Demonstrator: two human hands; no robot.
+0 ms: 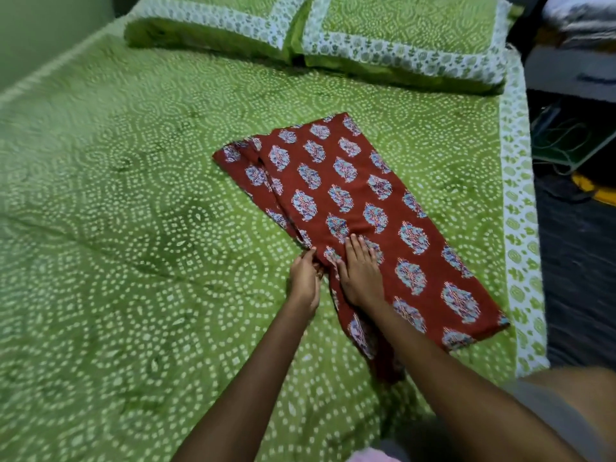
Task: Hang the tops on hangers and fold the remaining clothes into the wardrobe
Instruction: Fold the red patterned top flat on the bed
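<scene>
Red clothes (350,201) with blue and white flower shapes lie flat on the bed (133,228), close to its right edge. I see one long folded piece. It runs slanted, from near the middle of the bed down toward the near right corner. A second layer of the same cloth peeks out along its left side.

My left hand (305,281) is at the left edge of the red cloth, about halfway down its length. Its fingers (308,256) are curled and pinch the edge of the cloth where it bunches up a little. My right hand (360,275) lies flat on top of the cloth, just beside the left hand. Its fingers (358,245) are straight, close together, and press down on the cloth. Both my arms reach in from the near side of the bed, and my right arm crosses over the near end of the cloth.

The bed has a green cover with lots of small white dots in rings. Two green pillows (333,38) with white flowery borders sit side by side at the far edge of the bed. A white flowery border (520,228) runs down the right edge of the bed cover. Past the right edge I see a dark floor (580,261) with some blurry things I cannot make out.
</scene>
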